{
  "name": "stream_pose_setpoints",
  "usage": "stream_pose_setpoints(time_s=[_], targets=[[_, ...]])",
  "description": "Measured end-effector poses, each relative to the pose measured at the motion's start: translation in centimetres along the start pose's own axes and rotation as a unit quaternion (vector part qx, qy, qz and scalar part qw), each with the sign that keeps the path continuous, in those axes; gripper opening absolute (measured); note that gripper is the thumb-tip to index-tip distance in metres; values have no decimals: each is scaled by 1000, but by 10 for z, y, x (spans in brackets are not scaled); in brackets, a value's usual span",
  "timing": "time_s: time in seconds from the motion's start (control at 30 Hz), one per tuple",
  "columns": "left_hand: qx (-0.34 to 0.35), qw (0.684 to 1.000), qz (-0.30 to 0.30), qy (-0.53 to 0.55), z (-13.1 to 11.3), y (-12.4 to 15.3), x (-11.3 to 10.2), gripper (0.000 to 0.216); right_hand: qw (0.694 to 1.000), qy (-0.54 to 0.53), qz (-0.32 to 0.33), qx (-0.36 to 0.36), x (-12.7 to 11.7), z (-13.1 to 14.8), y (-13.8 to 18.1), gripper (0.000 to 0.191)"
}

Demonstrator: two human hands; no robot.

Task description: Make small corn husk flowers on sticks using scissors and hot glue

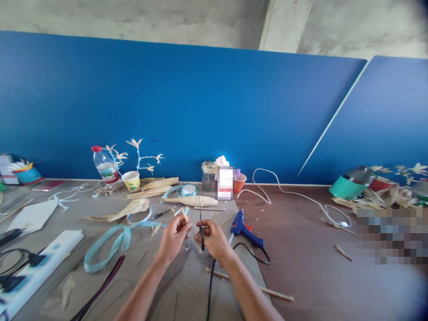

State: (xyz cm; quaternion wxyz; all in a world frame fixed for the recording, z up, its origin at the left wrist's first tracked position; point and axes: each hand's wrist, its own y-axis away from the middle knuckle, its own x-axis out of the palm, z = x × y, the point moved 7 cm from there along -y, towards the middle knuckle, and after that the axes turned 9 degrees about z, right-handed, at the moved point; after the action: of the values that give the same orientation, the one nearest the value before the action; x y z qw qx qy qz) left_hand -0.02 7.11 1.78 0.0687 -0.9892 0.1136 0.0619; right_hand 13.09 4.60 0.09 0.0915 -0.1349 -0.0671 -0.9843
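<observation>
My left hand point(174, 235) is closed in a pinch on a small pale strip of dried husk point(185, 215), its tip showing above the fingers. Scissors point(201, 218) are gripped in my right hand point(213, 239), with the blades pointing up and away from me. A small gap separates the two hands over the grey work mat point(187, 285). Just beyond them lie a long piece of husk point(192, 201) and a roll of light blue ribbon point(189, 190). To the right of my right hand rests a blue glue gun point(246, 229).
A white power strip point(47, 267) and loose blue ribbon point(109, 249) occupy the left. Along the blue partition stand a bottle point(106, 165), a yellow cup point(131, 180) with a husk-flower branch, and a glass jar point(209, 177). A white cable point(297, 194) crosses the right side.
</observation>
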Motion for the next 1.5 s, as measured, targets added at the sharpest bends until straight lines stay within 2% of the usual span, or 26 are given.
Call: stream_pose_setpoints(time_s=[0.07, 0.17, 0.27, 0.37, 0.43, 0.63, 0.7, 0.77, 0.9, 0.97, 1.0, 1.03, 1.13, 1.2, 1.3, 1.37, 1.5], targets=[[-4, 1000, 6, 18, -1, 0, 0, 22, 1000, -24, 1, -10, 1, 0, 1, 36], [-22, 998, 14, 55, 1, 3, 4, 27, 994, -84, -43, -63, -7, 7, 1, 37], [-37, 994, 74, 74, 5, 6, 18, 30, 981, -120, -90, -120, -15, 16, 0, 38], [-38, 986, 143, 71, 8, 9, 35, 35, 974, -140, -92, -154, -13, 19, -1, 37], [-36, 982, 169, 71, 9, 10, 43, 36, 971, -144, -99, -161, -11, 17, -1, 37], [-46, 979, 170, 103, 7, 13, 48, 38, 966, -138, -150, -161, -19, 2, -6, 38], [-58, 974, 155, 156, 5, 14, 45, 40, 962, -136, -180, -155, -28, -4, -8, 37], [-58, 964, 109, 235, 1, 13, 33, 44, 957, -135, -215, -141, -38, -9, -9, 37], [3, 930, -62, 362, -1, 4, -13, 42, 950, -148, -243, -125, -49, -11, -9, 38], [3, 926, -142, 350, 5, 3, -30, 33, 951, -146, -239, -133, -48, -8, -8, 39], [-15, 932, -158, 325, 10, 4, -31, 28, 952, -142, -236, -137, -47, -6, -8, 41], [-35, 941, -150, 302, 12, 4, -26, 27, 952, -138, -233, -141, -44, -5, -7, 41], [-83, 967, 11, 241, 10, 4, 13, 22, 956, -122, -221, -150, -36, 0, -5, 42], [-71, 974, 84, 196, 1, 7, 33, 21, 959, -107, -207, -159, -30, 3, -3, 41], [-43, 985, 108, 125, -7, 9, 42, 19, 963, -92, -190, -167, -22, 6, -1, 38], [-45, 988, 112, 97, -2, 7, 41, 19, 965, -81, -185, -165, -19, 5, 0, 37], [-76, 986, 97, 116, 13, 5, 37, 19, 970, -43, -170, -165, -15, 4, 0, 36]])
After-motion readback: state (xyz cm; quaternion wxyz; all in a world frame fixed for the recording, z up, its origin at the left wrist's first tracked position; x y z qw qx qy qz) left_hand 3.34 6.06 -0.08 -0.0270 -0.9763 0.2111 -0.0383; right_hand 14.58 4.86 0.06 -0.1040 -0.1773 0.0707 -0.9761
